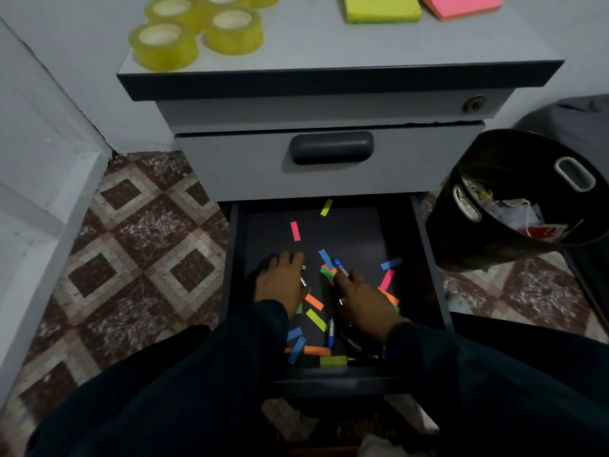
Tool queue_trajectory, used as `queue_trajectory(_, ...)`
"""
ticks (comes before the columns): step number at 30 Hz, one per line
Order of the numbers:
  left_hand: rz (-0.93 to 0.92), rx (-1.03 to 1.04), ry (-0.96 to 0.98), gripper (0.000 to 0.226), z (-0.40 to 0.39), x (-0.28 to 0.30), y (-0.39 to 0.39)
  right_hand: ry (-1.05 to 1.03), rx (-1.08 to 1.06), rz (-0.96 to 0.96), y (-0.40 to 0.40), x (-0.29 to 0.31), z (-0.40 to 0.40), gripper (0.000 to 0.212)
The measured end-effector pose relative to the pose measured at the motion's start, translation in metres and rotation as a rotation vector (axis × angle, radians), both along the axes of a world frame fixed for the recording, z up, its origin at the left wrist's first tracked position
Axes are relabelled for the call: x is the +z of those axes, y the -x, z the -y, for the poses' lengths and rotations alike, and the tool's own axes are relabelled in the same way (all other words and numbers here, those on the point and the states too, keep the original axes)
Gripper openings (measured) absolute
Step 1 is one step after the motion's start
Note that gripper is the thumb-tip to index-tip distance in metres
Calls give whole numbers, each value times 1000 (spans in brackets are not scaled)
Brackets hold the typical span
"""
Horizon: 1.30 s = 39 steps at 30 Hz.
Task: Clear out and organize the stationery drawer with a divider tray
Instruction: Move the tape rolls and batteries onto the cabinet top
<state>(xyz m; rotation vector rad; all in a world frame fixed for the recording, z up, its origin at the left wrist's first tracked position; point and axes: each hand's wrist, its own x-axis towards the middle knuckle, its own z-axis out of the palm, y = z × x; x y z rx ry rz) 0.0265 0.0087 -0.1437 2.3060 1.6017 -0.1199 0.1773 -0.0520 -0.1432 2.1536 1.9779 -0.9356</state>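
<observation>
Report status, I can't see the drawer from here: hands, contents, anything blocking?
Left hand grips a small metal item, right hand holds a blue pen. Open drawer still littered with colored paper strips and pens. No divider tray in view. Nothing blocking.

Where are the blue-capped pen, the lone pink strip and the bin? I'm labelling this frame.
blue-capped pen (pixel 340 266): head view, on its barrel above the right hand.
pink strip (pixel 295 231): head view, its middle.
bin (pixel 461 222): head view, its dark outer wall.
</observation>
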Motion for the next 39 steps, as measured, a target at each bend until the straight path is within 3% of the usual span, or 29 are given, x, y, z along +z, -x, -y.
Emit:
queue_trajectory(6, -45, 67, 19, 51, -7, -1, 0, 2, 94, 42, 0, 4, 2, 45)
queue_trajectory(12, -41, 53, 57, 43, -11, -7, 3, 25, 132, 22, 2, 12, 3, 54)
queue_trajectory(19, 23, -62, 99, 40, -6, -5, 1, 1, 154, 3, 3, 7, 5, 49)
queue_trajectory(25, 46, -112, 98, 44, -8, -5, 0, 26, 185, -7, -1, 6, 8, 64)
queue_trajectory(39, -66, -156, 98, 43, -10, -4, 3, 34, 142, 40, 0, -1, 3, 63)
